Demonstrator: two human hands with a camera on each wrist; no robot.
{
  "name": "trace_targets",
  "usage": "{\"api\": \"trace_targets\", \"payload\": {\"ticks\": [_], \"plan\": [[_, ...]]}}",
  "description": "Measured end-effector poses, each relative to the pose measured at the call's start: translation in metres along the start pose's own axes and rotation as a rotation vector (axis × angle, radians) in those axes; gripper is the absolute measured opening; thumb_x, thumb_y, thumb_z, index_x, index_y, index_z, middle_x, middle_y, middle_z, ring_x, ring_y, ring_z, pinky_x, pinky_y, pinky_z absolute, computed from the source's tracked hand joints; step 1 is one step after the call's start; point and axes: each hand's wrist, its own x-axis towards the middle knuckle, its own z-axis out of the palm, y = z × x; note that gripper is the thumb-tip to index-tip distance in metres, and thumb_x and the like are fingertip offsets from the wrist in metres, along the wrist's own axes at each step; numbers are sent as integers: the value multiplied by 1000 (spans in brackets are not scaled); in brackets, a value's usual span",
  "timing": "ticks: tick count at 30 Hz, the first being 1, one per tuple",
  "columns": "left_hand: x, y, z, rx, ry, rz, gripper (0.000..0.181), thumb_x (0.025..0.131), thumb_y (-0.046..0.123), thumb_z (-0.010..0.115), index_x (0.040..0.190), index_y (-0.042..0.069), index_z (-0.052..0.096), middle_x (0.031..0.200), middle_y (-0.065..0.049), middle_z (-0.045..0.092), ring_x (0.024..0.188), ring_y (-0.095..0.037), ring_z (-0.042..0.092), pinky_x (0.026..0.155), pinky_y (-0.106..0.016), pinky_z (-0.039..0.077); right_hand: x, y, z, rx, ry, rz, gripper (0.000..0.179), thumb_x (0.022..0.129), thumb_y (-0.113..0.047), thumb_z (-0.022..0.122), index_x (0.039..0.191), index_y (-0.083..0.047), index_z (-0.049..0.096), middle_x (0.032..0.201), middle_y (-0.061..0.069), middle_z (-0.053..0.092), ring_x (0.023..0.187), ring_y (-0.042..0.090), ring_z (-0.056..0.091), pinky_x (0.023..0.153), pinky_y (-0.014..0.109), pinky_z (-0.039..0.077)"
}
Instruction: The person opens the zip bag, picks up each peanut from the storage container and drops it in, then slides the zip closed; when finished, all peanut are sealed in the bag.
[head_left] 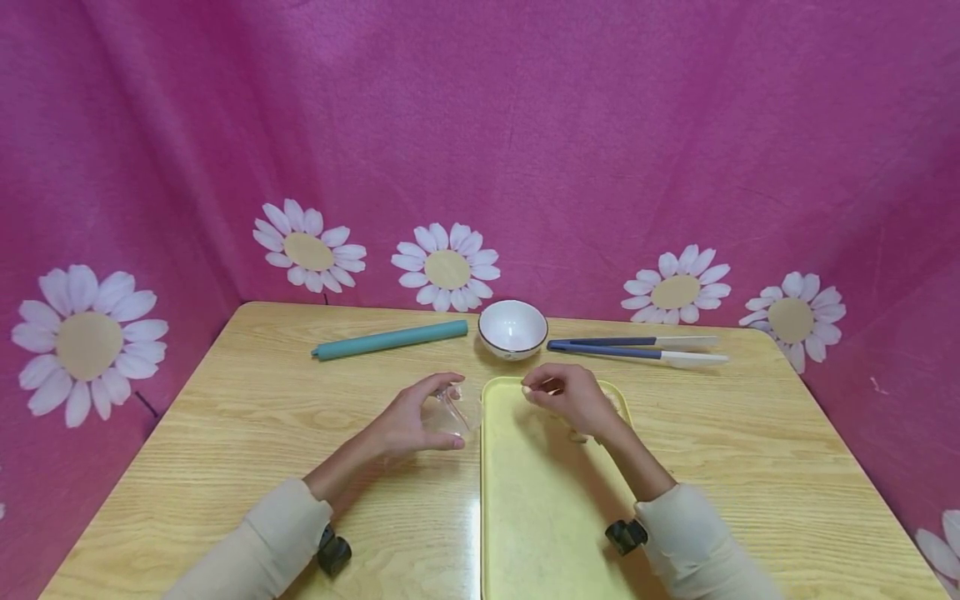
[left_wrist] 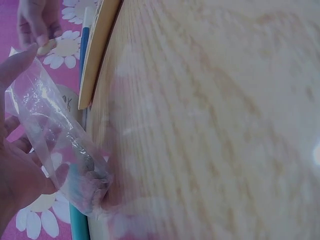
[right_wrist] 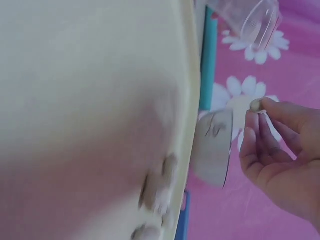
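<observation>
Left of the tray, my left hand (head_left: 401, 425) holds a clear plastic bag (head_left: 456, 410) between spread thumb and fingers. In the left wrist view, the bag's mouth points up and some dark, crumpled-looking stuff shows at its bottom. My right hand (head_left: 573, 400) is over the far part of the yellow tray (head_left: 525, 500). Its thumb and fingertips pinch a small beige piece (right_wrist: 257, 105), apart from the bag. Several similar beige-brown pieces (right_wrist: 156, 192) lie near the tray's far edge, partly hidden by the right hand and forearm in the head view.
A white bowl (head_left: 513, 327) with a dark rim stands beyond the tray. Left of it lies a teal rod (head_left: 393, 340), and right of it blue tongs (head_left: 637, 350) with pale ends. Behind the wooden table (head_left: 247, 400) hangs a magenta cloth with daisies.
</observation>
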Motion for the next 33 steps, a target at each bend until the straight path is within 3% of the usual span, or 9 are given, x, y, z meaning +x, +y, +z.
{"api": "trace_targets", "payload": {"ticks": [7,13,18,22,33], "plan": [[0,3,-1,-10,-2,-30,82,68,21,85,139,15,44,125,-9,59,124,-26,48,108,-54,31,5,-20,24,184,-13,-32,15,81,-1,71,94,6,67,91,22,68,77,9,64,71,20,54],[-1,3,-1,1,-5,-51,82,69,24,85,139,17,43,128,-5,57,126,-25,46,108,-56,30,8,-29,41,237,-29,-47,14,80,1,71,92,5,67,90,22,68,77,12,68,70,22,55],[0,2,-2,16,-5,-26,82,69,24,84,139,16,43,132,-6,55,125,-26,46,107,-56,31,8,-35,48,263,-65,-33,15,80,1,70,94,6,67,93,23,69,83,20,71,71,24,56],[0,1,-2,6,-7,-27,82,69,24,84,139,17,43,130,-5,55,125,-25,46,107,-57,31,7,-36,47,256,-90,-42,16,81,-1,70,96,5,68,95,23,69,86,21,70,74,23,56],[1,2,-1,8,6,-16,82,68,21,85,138,14,44,119,-6,60,118,-23,50,106,-54,34,2,-13,13,155,-16,3,16,80,-4,73,94,4,70,91,20,70,78,8,64,70,19,53]]}}
